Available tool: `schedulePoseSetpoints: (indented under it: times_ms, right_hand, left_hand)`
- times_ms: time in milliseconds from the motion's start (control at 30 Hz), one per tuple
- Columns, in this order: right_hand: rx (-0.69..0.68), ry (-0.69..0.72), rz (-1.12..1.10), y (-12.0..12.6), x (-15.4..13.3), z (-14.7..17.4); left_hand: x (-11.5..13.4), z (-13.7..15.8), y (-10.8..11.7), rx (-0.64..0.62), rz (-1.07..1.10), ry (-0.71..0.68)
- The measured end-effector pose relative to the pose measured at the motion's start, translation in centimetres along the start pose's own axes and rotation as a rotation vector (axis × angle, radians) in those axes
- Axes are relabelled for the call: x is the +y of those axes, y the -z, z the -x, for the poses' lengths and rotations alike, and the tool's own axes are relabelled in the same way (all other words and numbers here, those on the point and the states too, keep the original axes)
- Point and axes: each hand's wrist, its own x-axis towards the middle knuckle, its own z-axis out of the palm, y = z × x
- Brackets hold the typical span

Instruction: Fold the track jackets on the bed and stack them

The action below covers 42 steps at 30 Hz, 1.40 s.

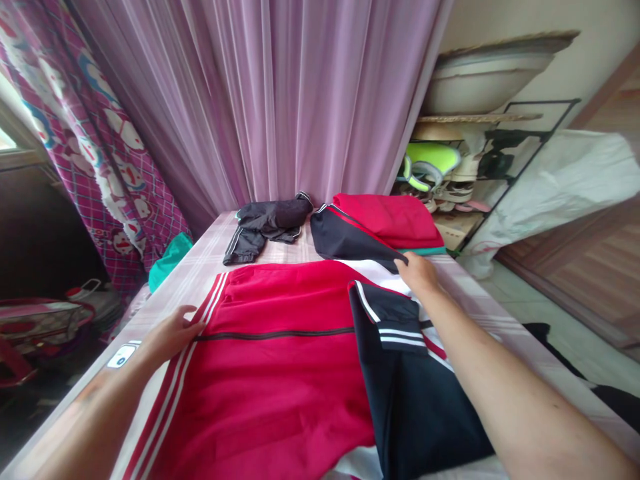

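Observation:
A red, black and white track jacket lies spread over the table, with a dark zip line across its red part and white stripes along its left edge. My left hand rests at that striped edge, fingers apart and touching the cloth. My right hand pinches the edge of a black sleeve that stretches toward the far side. Another black sleeve with a white-striped cuff lies folded over the jacket's right side. Under my right forearm, part of the garment is hidden.
Behind the sleeve sits a folded red garment. A crumpled black garment lies at the table's far left. A purple curtain hangs behind. To the right stands a rack with shoes and a basin.

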Motion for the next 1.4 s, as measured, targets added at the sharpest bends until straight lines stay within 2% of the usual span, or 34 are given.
schedulePoseSetpoints:
  times_ms: [100, 167, 233, 333, 400, 467, 600, 667, 767, 933, 1067, 1133, 1233, 1300, 1400]
  right_hand:
    - [0.056, 0.035, -0.034, 0.7, -0.7, 0.4]
    - [0.13, 0.088, -0.063, 1.4, -1.4, 1.0]
    - [0.134, 0.153, -0.078, 2.1, -1.8, 1.8]
    - [-0.099, 0.305, -0.076, 2.6, -1.8, 3.4]
    - [-0.248, 0.425, -0.052, 2.4, -1.4, 4.6]
    - [-0.297, 0.525, -0.015, 2.1, -0.9, 5.6]
    - [-0.261, 0.62, 0.0, 1.8, -0.4, 6.9]
    - [-0.239, 0.57, -0.106, 2.2, -0.4, 6.9]
    - [-0.224, 0.365, -0.466, 3.6, -0.6, 6.7]
    - [-0.189, -0.03, -1.133, 7.4, -0.3, 7.0]
    - [-0.136, -0.257, -1.472, 10.4, 1.6, 8.1]
    - [-0.105, -0.283, -1.557, 11.6, 3.0, 8.8]
    - [-0.06, -0.229, -1.646, 12.8, 4.4, 9.7]
    - [-0.039, -0.159, -1.709, 13.1, 4.3, 10.0]
    - [0.012, -0.073, -1.75, 12.8, 2.5, 9.8]
  left_hand:
    - [0.7, 0.1, 0.3, -0.059, -0.029, -0.003]
    - [1.4, -0.1, 0.5, -0.047, -0.071, -0.032]
    - [2.1, -0.5, 0.6, -0.042, -0.084, -0.045]
    - [3.1, -1.3, 0.6, -0.042, -0.035, -0.033]
    - [3.8, -1.4, 0.5, 0.012, -0.038, -0.046]
    - [4.6, -0.8, 0.2, 0.093, -0.099, -0.078]
    - [6.7, 2.0, -0.9, 0.202, -0.211, -0.25]
    - [7.9, 3.7, -1.8, 0.244, -0.226, -0.334]
    - [9.9, 6.2, -3.3, 0.25, -0.157, -0.491]
    - [14.3, 10.9, -5.6, 0.054, 0.019, -0.799]
    - [16.6, 14.4, -6.8, -0.172, 0.025, -0.981]
    - [17.0, 15.7, -7.2, -0.23, 0.001, -1.029]
    - [17.1, 17.4, -7.4, -0.219, -0.035, -1.04]
    - [17.2, 18.4, -7.3, -0.221, -0.04, -1.044]
    - [17.3, 19.5, -6.9, -0.235, -0.043, -1.034]
